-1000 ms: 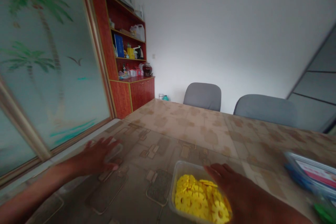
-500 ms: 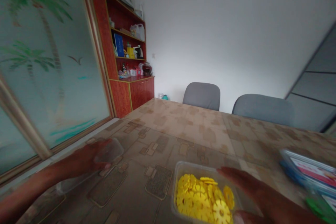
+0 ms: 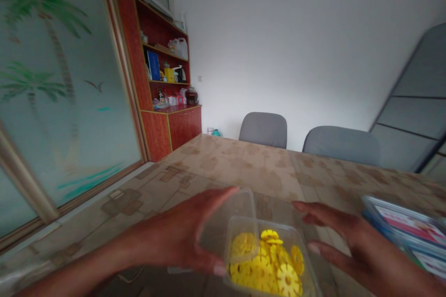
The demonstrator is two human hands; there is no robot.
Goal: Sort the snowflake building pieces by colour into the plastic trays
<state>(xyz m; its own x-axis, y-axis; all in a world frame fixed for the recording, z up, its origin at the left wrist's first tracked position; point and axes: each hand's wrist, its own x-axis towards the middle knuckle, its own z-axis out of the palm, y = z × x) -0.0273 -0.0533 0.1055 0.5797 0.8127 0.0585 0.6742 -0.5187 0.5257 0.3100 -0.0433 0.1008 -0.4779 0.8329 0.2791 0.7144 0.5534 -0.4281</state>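
Note:
A clear plastic tub [image 3: 234, 241] full of yellow snowflake-shaped discs [image 3: 270, 264] sits on the table near the front edge. My left hand [image 3: 184, 236] holds a clear plastic lid [image 3: 230, 216] upright against the tub's left side, thumb underneath and fingers along the back. To the right of the tub my right hand [image 3: 343, 241] hovers, fingers stretched out and apart, holding nothing.
The table [image 3: 244, 167] has a brown patterned cover. A blue-edged box [image 3: 407, 232] lies at the right. Two grey chairs [image 3: 264, 128] stand at the far side. A red shelf cabinet [image 3: 163, 88] and a frosted palm-tree sliding door [image 3: 52, 93] are on the left.
My left hand picked the clear lid up from the table at the left and carried it right to the tub. My right hand came off the discs and now hovers beside the tub.

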